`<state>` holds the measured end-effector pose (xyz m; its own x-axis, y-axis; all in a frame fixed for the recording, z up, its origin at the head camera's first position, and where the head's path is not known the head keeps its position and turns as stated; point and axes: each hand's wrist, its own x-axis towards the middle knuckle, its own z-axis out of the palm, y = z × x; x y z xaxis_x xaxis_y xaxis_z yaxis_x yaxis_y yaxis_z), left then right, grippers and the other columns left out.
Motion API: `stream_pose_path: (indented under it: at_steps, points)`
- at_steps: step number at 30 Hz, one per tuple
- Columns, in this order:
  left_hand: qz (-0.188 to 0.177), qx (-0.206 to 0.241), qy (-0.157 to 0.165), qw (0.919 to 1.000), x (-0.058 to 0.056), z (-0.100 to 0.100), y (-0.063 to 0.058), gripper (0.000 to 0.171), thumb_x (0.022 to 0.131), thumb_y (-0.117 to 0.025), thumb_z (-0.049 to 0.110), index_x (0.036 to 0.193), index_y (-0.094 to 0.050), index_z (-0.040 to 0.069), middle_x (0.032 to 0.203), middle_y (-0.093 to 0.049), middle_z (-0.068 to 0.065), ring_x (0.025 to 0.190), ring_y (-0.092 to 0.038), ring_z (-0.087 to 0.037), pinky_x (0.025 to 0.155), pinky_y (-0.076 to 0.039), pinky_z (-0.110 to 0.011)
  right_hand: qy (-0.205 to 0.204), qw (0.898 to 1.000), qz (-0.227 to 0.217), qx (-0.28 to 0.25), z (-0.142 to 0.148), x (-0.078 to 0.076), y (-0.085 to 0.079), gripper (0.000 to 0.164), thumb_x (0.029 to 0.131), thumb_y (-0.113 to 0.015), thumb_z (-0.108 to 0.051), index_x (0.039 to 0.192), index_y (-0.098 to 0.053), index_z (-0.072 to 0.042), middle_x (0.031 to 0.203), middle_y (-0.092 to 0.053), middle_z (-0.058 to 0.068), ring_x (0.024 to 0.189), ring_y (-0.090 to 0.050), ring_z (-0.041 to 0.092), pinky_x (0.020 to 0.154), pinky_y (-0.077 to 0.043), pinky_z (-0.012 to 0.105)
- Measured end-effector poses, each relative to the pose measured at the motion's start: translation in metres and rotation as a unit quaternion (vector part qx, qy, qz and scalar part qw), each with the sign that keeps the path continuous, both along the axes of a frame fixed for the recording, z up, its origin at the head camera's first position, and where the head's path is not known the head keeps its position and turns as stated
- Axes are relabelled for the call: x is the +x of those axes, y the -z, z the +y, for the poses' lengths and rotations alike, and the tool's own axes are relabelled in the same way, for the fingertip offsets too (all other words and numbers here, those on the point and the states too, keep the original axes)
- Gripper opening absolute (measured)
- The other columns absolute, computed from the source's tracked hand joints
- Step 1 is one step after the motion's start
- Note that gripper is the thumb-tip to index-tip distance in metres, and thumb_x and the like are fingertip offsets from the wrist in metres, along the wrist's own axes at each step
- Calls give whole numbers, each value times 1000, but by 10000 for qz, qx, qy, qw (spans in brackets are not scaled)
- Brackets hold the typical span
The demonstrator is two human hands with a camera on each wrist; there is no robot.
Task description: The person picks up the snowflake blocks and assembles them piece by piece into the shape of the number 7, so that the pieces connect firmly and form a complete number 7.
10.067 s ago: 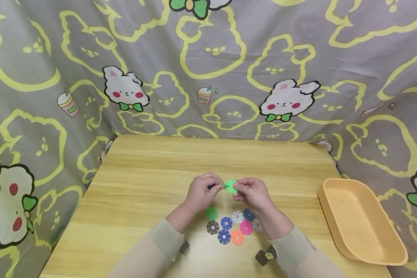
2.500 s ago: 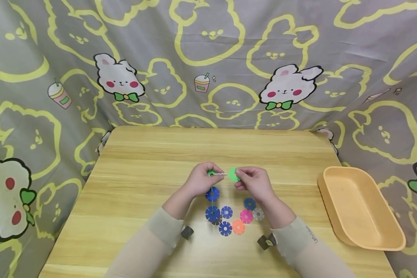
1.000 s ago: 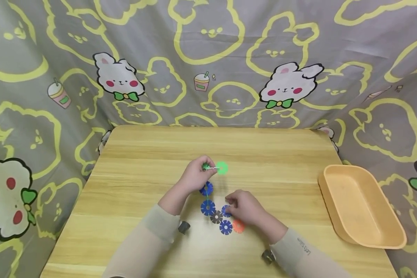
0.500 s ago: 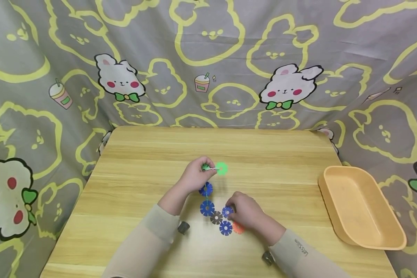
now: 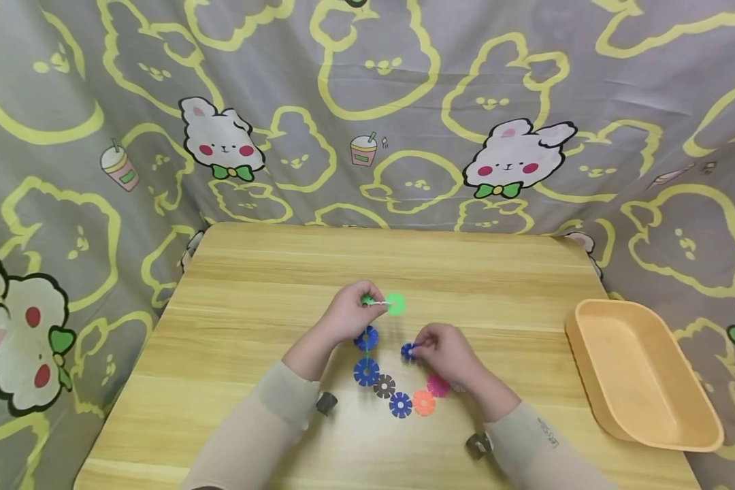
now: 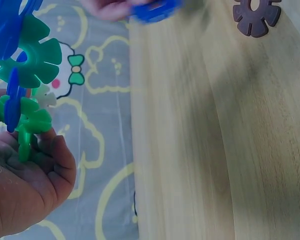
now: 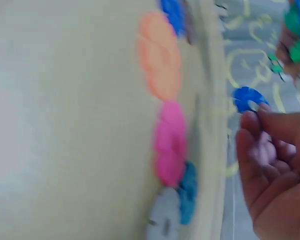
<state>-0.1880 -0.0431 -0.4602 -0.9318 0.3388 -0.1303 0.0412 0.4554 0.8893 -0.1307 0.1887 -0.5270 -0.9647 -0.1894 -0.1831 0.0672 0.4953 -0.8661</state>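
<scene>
My left hand [image 5: 350, 314] holds up a chain of slotted snowflake discs above the table, its thumb and fingers pinching the green and white discs near the top. A light green disc [image 5: 396, 304] sticks out to the right of the fingertips. Blue discs hang below, the lowest blue disc [image 5: 366, 372] close to the brown one. In the left wrist view a larger green disc [image 6: 40, 55] is slotted between blue ones. My right hand [image 5: 447, 350] pinches a loose blue disc [image 5: 407, 351] by its edge, raised off the table and apart from the chain.
Lying on the wooden table [image 5: 269, 272] are a brown disc [image 5: 384, 386], a blue disc [image 5: 401, 405], an orange disc [image 5: 424, 403] and a pink disc [image 5: 437, 386]. Teal [image 7: 188, 192] and whitish [image 7: 162, 220] discs lie beyond. An orange bin [image 5: 640, 367] stands at the right.
My right hand let go of the light green disc, now on the chain, went down to the loose discs and lifted a blue one. Green and white discs have left the table since the earliest frame.
</scene>
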Motion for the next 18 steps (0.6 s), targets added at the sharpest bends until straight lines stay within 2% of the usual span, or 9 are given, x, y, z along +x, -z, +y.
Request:
stream_pose_path:
  at_steps: [3,7,11,18]
  points:
    - [-43,37,33,10000,0,2,-1,9,101,-73,15,101,-67,9,89,-60,-5,64,-47,-14,58,-43,-29,689,9950,119,-713,11,-9,-11,9,91,-76,6,96,-69,4,85,-72,11,75,-71,26,67,-63,36]
    - [-78,87,49,9999,1,2,1,9,100,-73,15,100,-67,9,90,-60,-5,66,-47,-14,59,-43,-29,1099,9828,527,-1385,21,-16,-22,11,94,-72,11,103,-67,11,90,-70,19,77,-73,21,74,-64,36]
    - [-19,110,106,9999,0,3,3,8,100,-73,15,101,-68,9,92,-61,-5,68,-47,-15,61,-44,-30,1092,9748,933,-1709,24,-19,-27,16,95,-69,14,111,-68,16,96,-70,25,78,-73,12,74,-63,29]
    - [9,208,230,9995,-2,5,2,9,101,-73,18,101,-70,9,92,-63,-5,73,-49,-18,66,-44,-33,909,9685,1462,-1800,20,-19,-30,10,95,-70,13,104,-73,14,99,-73,30,80,-74,9,76,-63,28]
